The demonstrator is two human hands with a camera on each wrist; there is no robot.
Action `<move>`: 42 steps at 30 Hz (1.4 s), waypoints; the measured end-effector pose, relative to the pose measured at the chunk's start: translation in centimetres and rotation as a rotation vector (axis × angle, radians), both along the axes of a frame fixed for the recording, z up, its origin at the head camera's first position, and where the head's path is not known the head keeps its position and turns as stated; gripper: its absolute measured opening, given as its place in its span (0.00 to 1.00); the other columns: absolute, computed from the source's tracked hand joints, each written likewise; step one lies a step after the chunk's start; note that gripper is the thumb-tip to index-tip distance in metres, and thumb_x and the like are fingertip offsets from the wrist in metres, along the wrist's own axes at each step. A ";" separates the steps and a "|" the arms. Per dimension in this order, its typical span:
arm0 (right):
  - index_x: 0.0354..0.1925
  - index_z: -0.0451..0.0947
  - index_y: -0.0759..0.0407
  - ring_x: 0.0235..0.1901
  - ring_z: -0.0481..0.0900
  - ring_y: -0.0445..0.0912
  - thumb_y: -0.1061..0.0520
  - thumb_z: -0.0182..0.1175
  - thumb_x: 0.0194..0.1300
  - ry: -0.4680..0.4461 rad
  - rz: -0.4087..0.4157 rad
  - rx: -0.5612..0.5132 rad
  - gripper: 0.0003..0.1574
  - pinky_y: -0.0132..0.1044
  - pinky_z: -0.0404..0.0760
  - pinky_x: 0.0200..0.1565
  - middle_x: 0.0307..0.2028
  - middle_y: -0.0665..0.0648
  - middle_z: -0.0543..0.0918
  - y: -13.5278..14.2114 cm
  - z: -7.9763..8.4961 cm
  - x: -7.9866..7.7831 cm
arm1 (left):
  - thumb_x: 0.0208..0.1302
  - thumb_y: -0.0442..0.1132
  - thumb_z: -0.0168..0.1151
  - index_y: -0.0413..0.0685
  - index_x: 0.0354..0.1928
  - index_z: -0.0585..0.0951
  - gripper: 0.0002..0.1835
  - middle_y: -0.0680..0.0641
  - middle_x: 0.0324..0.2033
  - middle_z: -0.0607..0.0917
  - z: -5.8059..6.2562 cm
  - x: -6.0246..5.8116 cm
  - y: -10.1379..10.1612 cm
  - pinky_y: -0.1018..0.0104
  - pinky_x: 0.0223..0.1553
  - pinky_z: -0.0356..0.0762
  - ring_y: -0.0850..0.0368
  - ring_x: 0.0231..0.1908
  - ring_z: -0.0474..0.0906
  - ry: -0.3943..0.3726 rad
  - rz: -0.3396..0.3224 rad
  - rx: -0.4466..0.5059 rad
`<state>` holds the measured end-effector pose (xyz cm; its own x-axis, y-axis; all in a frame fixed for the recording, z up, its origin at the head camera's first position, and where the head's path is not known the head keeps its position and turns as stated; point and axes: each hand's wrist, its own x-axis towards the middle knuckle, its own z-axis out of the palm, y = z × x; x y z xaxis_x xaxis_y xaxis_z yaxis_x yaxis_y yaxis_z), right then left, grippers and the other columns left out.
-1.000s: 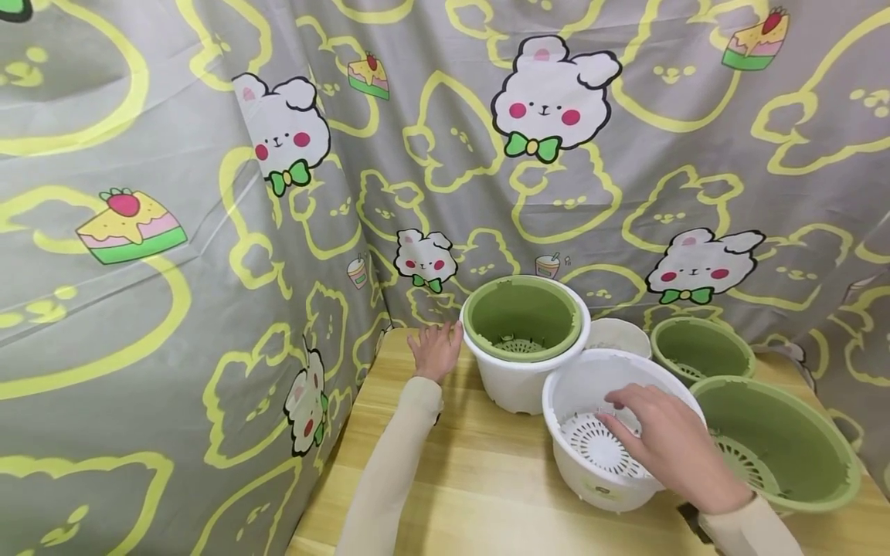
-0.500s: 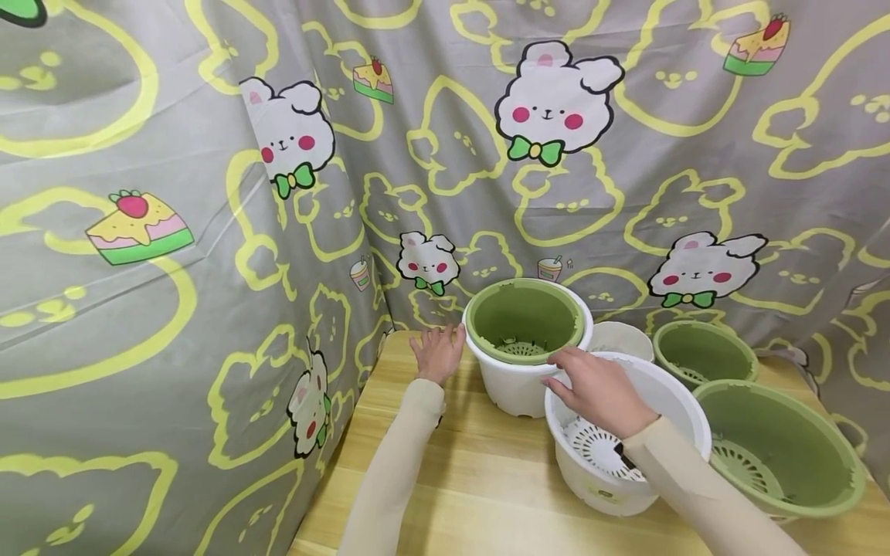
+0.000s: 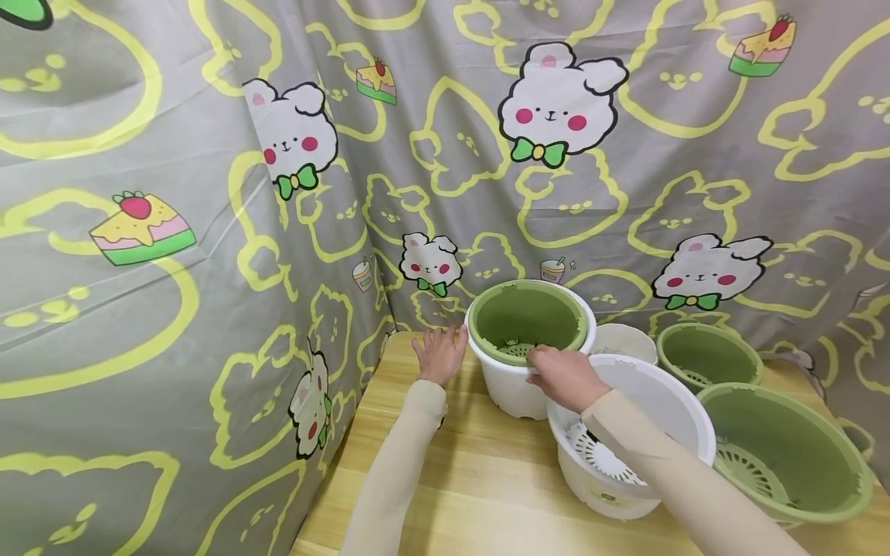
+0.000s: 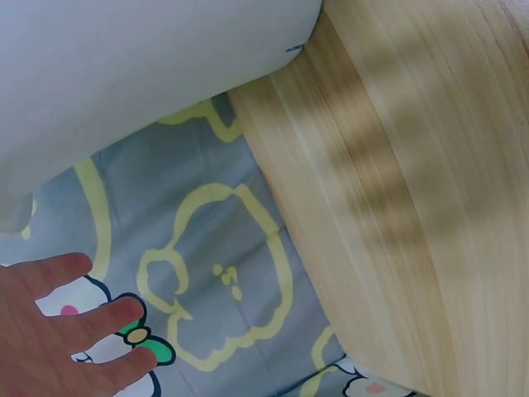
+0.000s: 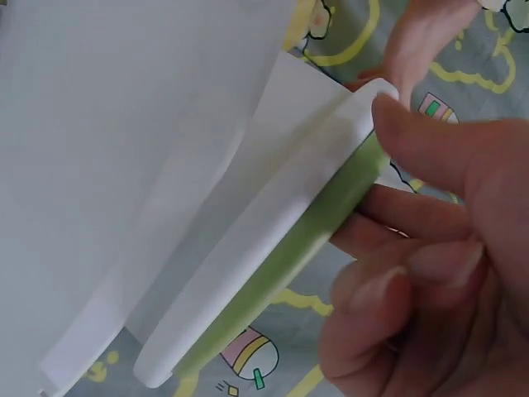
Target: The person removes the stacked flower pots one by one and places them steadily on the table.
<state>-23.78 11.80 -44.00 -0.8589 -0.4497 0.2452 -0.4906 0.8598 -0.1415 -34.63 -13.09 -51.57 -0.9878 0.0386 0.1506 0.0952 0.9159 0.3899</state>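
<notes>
A green flowerpot (image 3: 528,309) with a slotted bottom sits nested inside a white flowerpot (image 3: 511,386) at the back of the table. My right hand (image 3: 568,377) is at the near right of their rims. In the right wrist view, the thumb lies at the white rim and curled fingers reach behind the green rim (image 5: 289,248), pinching it. My left hand (image 3: 441,355) has its fingers spread at the left side of the white pot, and the thumb side seems to touch it. The left wrist view shows these straight fingers (image 4: 107,318) beside the white wall.
Close on the right stands a larger white pot (image 3: 684,394), partly under my right forearm. Two green pots (image 3: 799,432) and a small white one (image 3: 626,340) stand further right and back. A patterned curtain (image 3: 417,170) hangs behind and left of the wooden table (image 3: 480,479).
My right hand has moved left from above the larger white pot to the rim of the nested pots and taken hold there. The left hand has stayed in place.
</notes>
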 end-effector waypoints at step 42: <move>0.27 0.81 0.55 0.27 0.84 0.53 0.54 0.78 0.56 0.102 -0.099 -0.183 0.14 0.49 0.81 0.28 0.29 0.55 0.86 1.1 -1.6 -0.9 | 0.77 0.70 0.23 0.55 0.77 0.68 0.42 0.38 0.75 0.70 1.0 -0.1 -0.2 0.25 0.75 0.40 0.32 0.78 0.56 -0.020 0.012 -0.114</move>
